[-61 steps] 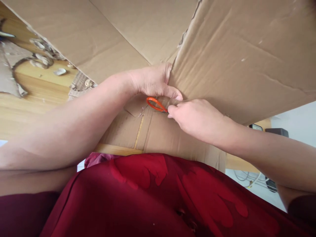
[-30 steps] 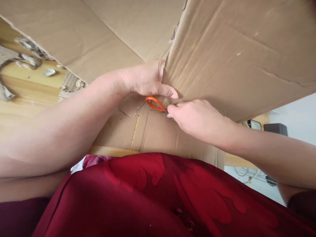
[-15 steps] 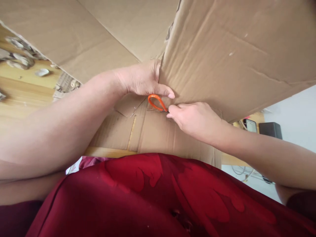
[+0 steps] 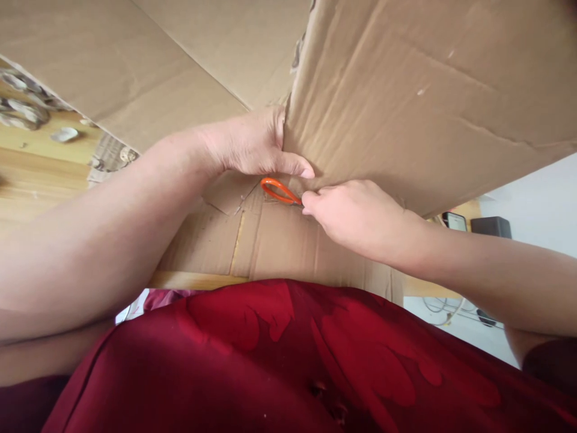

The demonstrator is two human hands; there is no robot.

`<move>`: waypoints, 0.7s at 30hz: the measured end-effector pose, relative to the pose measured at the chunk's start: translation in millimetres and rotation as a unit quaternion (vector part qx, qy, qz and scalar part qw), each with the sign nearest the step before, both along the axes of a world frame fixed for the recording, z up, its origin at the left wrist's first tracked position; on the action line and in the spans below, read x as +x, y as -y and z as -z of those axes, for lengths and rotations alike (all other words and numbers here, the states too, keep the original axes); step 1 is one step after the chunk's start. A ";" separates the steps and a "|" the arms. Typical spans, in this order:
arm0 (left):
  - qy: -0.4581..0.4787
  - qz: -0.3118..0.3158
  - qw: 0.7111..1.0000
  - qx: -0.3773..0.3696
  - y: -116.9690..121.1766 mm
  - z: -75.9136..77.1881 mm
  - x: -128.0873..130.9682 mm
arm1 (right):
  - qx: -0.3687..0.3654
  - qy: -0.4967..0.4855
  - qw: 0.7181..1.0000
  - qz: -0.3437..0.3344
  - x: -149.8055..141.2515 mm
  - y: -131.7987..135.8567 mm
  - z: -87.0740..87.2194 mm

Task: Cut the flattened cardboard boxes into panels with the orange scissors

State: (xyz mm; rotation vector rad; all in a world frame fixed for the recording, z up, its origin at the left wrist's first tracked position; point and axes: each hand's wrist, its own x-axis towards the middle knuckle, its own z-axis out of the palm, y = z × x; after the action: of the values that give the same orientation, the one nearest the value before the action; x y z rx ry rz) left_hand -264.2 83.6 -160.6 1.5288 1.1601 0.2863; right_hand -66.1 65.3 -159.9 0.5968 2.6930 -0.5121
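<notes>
Left hand (image 4: 252, 147) grips the near edge of a raised cardboard flap (image 4: 419, 102), thumb pressed on its front face, the other fingers hidden behind it. Right hand (image 4: 356, 216) is closed on scissors (image 4: 277, 191); only one orange handle loop shows, projecting left of the fingertips. Blades are hidden, so their opening cannot be judged. The scissors sit just below the left thumb, at the fold where the flap meets the flat cardboard sheet (image 4: 288, 246) lying on the table (image 4: 40, 180). A second cardboard panel (image 4: 148, 66) extends to the far left. Cardboard scraps (image 4: 27, 108) lie on the table at far left. Red garment (image 4: 279, 361) fills the near field.
</notes>
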 end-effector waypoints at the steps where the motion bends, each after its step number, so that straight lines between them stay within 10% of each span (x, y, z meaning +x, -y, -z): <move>1: -0.005 0.002 1.000 -0.002 0.5 -0.8 0.2 | -0.001 0.004 1.000 -0.002 1.0 -0.1 -0.3; 21: -0.068 0.005 0.996 0.050 -1.8 6.4 1.7 | -0.001 0.005 1.000 0.031 21.8 1.0 9.7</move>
State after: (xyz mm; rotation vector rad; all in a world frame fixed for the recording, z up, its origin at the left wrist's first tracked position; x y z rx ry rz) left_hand -262.6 85.4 -167.0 1.6622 1.2589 0.2393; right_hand -44.3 64.2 -169.5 0.6821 2.6703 -0.5272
